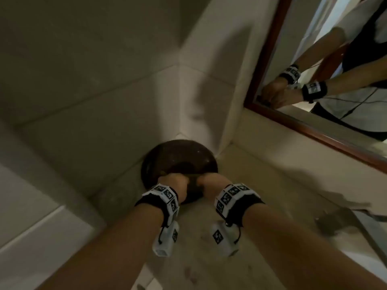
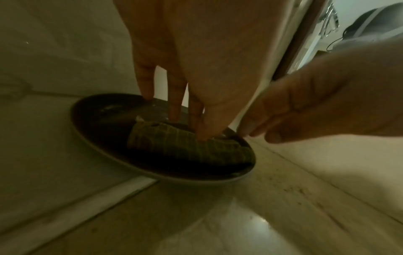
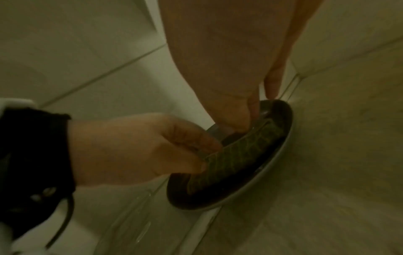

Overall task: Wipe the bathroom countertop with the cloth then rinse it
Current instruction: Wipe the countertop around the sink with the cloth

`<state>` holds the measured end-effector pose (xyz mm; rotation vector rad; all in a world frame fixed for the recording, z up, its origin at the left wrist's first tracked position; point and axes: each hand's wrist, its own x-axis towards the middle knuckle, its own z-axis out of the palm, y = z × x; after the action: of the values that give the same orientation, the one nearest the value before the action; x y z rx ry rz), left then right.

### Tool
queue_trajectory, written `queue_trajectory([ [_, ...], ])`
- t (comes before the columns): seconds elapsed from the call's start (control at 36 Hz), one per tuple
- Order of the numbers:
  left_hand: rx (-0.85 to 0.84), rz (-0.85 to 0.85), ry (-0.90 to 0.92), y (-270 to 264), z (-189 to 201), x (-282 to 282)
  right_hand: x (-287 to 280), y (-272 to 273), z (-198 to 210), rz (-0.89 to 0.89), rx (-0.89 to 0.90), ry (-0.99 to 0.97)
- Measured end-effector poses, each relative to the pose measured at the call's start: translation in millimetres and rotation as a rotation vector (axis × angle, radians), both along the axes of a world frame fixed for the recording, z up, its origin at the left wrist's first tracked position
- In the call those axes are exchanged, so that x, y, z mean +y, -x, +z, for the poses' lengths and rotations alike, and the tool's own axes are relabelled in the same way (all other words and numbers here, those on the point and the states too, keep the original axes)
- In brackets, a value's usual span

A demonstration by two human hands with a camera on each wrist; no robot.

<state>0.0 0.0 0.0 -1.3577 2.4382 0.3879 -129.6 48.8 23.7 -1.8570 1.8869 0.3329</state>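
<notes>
Both hands reach into a dark dish (image 2: 104, 138) in the countertop (image 1: 261, 185) corner. The left hand (image 1: 174, 182) and right hand (image 1: 211, 183) each pinch the folded cloth (image 2: 191, 146). Judging by this, wiping and rinsing both remain.

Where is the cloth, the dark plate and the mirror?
cloth (image 2: 191, 146): left wrist view, middle of the striped roll.
dark plate (image 1: 167, 151): head view, bare far side.
mirror (image 1: 314, 130): head view, lower wooden frame.

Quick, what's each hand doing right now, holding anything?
Left hand: pinching one end of the folded cloth in the dark dish.
Right hand: fingertips at the cloth's other end; grip cannot be told.
</notes>
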Motion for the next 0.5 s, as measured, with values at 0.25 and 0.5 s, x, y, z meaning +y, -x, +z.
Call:
queue_trajectory([
  [0.25,0.09,-0.027,0.049,-11.1,-26.3,-10.7,-30.9,-13.0,-36.5,0.025,0.082,-0.065],
  [0.5,0.023,-0.05,0.112,-4.7,-29.1,-13.8,-39.8,-13.6,-29.5,0.102,0.093,-0.081],
])
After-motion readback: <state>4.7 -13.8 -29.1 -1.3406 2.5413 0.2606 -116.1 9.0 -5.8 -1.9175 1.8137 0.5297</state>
